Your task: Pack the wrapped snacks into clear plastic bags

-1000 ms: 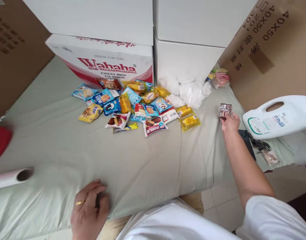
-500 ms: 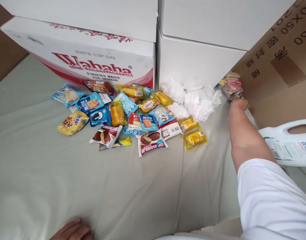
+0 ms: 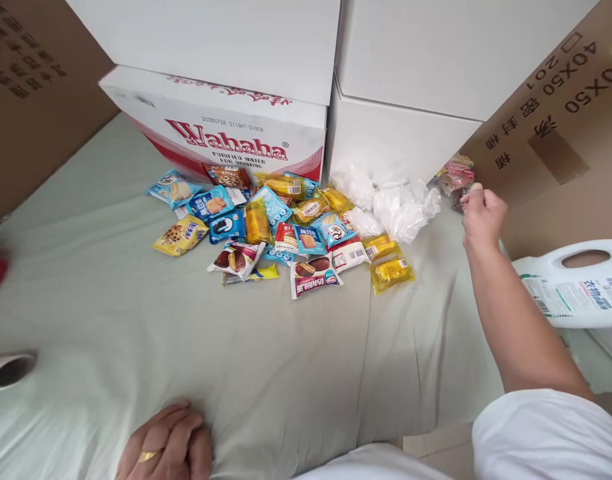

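Note:
At the bottom edge, my left hand (image 3: 166, 443), a ring on one finger, rests on the sheet with its fingers curled together; nothing shows in it. My right hand (image 3: 483, 215) is closed at the far right, beside a small pile of colourful wrapped snacks (image 3: 457, 175) in the corner between the white box and the brown carton. A dark wrapper (image 3: 459, 200) shows at its fingertips; whether the fingers grip it is hidden. Crumpled clear plastic bags (image 3: 406, 207) lie left of that hand. Further left spreads a heap of packaged snacks, with a chocolate pie packet (image 3: 316, 275) in front.
A Wahaha water carton (image 3: 226, 143) and a white box (image 3: 386, 140) stand behind the snacks. A brown carton (image 3: 561, 153) borders the right, with a white detergent bottle (image 3: 576, 290) lying before it. A white roll (image 3: 6, 372) lies at the left edge on the greenish sheet (image 3: 266, 360).
My right hand has drawn back slightly from the corner pile, fingers closed. The view has shifted left, bringing more of my left hand and the white roll into sight.

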`<state>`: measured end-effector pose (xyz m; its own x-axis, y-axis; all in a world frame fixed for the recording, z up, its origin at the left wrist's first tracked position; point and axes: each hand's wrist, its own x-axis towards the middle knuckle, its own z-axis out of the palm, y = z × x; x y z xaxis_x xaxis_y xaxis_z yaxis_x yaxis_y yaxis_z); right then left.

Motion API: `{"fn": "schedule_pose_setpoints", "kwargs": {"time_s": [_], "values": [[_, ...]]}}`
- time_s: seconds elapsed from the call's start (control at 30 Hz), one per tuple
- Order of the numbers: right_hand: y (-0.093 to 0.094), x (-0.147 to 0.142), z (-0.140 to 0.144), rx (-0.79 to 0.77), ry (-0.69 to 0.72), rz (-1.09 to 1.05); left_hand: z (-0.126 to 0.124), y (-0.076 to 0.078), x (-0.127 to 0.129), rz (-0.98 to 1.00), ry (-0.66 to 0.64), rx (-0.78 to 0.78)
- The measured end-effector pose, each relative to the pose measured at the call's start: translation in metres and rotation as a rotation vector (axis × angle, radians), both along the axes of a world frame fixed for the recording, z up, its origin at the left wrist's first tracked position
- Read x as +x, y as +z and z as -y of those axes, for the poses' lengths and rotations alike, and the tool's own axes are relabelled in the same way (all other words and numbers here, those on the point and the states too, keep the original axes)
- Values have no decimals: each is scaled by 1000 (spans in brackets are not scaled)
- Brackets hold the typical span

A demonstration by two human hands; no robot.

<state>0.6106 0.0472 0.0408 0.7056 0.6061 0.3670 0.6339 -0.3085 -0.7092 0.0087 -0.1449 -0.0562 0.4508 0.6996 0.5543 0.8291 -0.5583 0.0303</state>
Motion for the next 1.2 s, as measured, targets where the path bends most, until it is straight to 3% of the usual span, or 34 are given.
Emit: {"fn": "schedule_pose_setpoints", "kwargs": {"time_s": [0.07, 0.13, 0.2, 0.37, 0.47, 0.57, 0.73, 0.87, 0.97, 1.07, 1.2], "values": [[7, -32, 12, -90, 72, -214, 1, 1, 2, 6, 8, 3], [9, -57, 19, -318, 198, -389, 3, 0, 2, 16, 10, -4], [4, -76, 21, -434, 318, -448, 5, -2, 1, 35, 15, -4], [-5, -112, -3, -181, 458, -410, 9, -9, 0, 86, 27, -8], [5, -134, -21, -92, 553, -321, 11, -11, -2, 118, 34, -27], [17, -157, -20, -32, 570, -275, 13, -9, -2, 187, 32, -95], [11, -210, 41, 60, 758, -864, 19, 6, 14, 615, 100, -397], [-17, -255, 106, 17, 718, -1081, 11, 27, 47, 949, 35, -732], [-37, -278, 142, 7, 678, -921, -3, 43, 76, 1096, -13, -997], [-43, -291, 168, -41, 704, -545, -17, 55, 105, 1204, -72, -1230], [-37, -296, 186, -102, 844, -153, -26, 59, 135, 1292, -39, -1276]]}}
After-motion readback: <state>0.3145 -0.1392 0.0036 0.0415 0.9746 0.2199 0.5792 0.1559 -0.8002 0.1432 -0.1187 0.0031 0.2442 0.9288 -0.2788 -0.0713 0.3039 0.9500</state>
